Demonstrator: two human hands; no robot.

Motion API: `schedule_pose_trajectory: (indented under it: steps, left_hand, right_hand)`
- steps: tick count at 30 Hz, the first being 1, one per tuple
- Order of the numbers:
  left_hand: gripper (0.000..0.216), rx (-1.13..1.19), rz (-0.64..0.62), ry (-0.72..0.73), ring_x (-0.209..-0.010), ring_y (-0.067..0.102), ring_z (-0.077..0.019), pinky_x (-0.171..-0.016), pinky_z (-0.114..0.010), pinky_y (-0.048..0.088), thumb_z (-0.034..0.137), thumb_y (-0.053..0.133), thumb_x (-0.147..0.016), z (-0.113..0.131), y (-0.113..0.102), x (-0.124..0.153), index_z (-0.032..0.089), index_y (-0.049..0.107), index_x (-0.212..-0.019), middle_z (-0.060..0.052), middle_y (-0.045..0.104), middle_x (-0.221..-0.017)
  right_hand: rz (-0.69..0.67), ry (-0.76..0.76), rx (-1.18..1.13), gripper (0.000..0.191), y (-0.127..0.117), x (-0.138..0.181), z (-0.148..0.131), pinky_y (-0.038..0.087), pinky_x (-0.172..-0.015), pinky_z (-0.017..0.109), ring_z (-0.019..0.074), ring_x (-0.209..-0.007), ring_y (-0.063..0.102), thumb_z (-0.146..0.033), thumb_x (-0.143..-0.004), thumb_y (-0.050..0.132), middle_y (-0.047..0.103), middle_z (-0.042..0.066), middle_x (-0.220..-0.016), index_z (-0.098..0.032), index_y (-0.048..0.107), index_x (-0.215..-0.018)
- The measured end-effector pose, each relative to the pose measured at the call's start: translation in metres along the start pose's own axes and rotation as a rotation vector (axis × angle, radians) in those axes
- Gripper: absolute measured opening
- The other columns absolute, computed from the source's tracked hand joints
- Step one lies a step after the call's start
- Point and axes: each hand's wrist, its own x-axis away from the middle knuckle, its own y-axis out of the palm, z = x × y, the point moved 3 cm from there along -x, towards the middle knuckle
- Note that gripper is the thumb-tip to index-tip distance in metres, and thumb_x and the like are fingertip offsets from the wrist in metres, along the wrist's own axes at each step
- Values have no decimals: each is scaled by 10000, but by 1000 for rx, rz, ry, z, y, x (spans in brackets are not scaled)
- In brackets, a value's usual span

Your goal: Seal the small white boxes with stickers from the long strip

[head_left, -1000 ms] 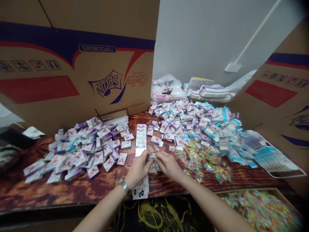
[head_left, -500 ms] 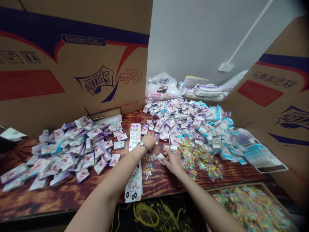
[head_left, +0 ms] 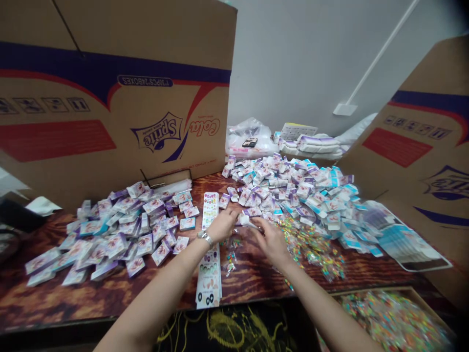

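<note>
My right hand point(head_left: 271, 240) pinches a small white and purple carton point(head_left: 245, 220), its white end facing me. My left hand point(head_left: 224, 226), wearing a metal wristwatch, has its bent fingers on the carton's left side; the fingertips are partly hidden. Below the left hand lie a few clear packets of coloured candy point(head_left: 230, 261). Under the left wrist runs a stack of printed sticker strips point(head_left: 210, 205). A heap of small cartons point(head_left: 289, 183) lies just behind the hands, and a pile of candy packets point(head_left: 311, 249) spreads to the right.
Another heap of small cartons point(head_left: 120, 234) covers the table's left side. Large cardboard boxes point(head_left: 176, 102) stand behind left and at right point(head_left: 414, 161). Flat carton sheets point(head_left: 406, 244) lie at right. An open box of candy packets point(head_left: 395, 318) sits below the front edge.
My right hand has moved up and left with the white carton piece, meeting my left hand. The left hand has come off the table near the heap's edge. The view has shifted slightly.
</note>
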Motion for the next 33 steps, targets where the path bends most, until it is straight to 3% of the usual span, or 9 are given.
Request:
schedule_pose_trajectory:
  steps: [2,6,11,18,21,26,29,33]
  left_hand:
    - [450,54,17,-5,-1024,532,-194,-874,-322,455,39,483,-779,3,-10,21,177,445,-1206,-85,539,-1114]
    - [460,118,36,-49,-1004,528,-196,-880,-330,449,44,470,-760,1,-23,60,173,434,-1200,-76,544,-1077]
    - [465,177,4,-54,-997,530,-204,-884,-339,441,63,486,-753,2,-27,88,184,440,-1199,-70,552,-1049]
    - [416,217,-51,-75,-1003,536,-221,-881,-363,438,135,500,-786,7,-25,99,181,439,-1195,-83,559,-1062]
    - [435,203,-36,-101,-995,535,-214,-873,-351,441,100,499,-764,9,-22,102,185,440,-1187,-76,558,-1049]
    - [511,119,71,-140,-991,504,-221,-861,-356,445,25,449,-741,18,-17,109,171,395,-1227,-93,514,-1054]
    - [515,54,145,-140,-965,486,-227,-849,-373,448,20,422,-762,24,-14,111,176,369,-1249,-95,486,-1057]
    - [521,16,250,-143,-992,461,-247,-856,-402,447,20,383,-792,33,-11,114,137,315,-1295,-129,467,-1080]
  right_hand:
    - [33,-153,60,177,-7,-8,-12,444,-759,292,189,-862,597,-258,-907,470,659,65,-939,-197,580,-1031]
    - [-37,-455,296,182,-5,-11,-37,415,-684,275,175,-781,549,-173,-901,461,631,59,-863,-195,618,-992]
    - [-74,-824,469,196,-1,-4,-60,387,-646,285,160,-716,515,-130,-896,446,624,54,-800,-167,621,-974]
    - [-87,-1016,462,169,-1,1,-65,428,-648,298,160,-727,544,-119,-878,476,642,51,-847,-149,621,-960]
    - [-196,-987,366,223,0,3,-67,465,-666,304,171,-764,561,-105,-884,445,644,75,-893,-147,605,-1034]
    - [-319,-692,96,291,5,-1,-70,504,-787,333,200,-928,565,-107,-869,434,626,106,-998,-163,572,-1119]
    - [-264,-533,-60,252,7,-2,-70,509,-803,342,190,-919,575,-137,-867,464,627,96,-989,-181,591,-1080]
    - [-118,-489,-150,247,8,3,-74,501,-819,341,188,-919,583,-123,-882,442,642,91,-964,-194,611,-1047]
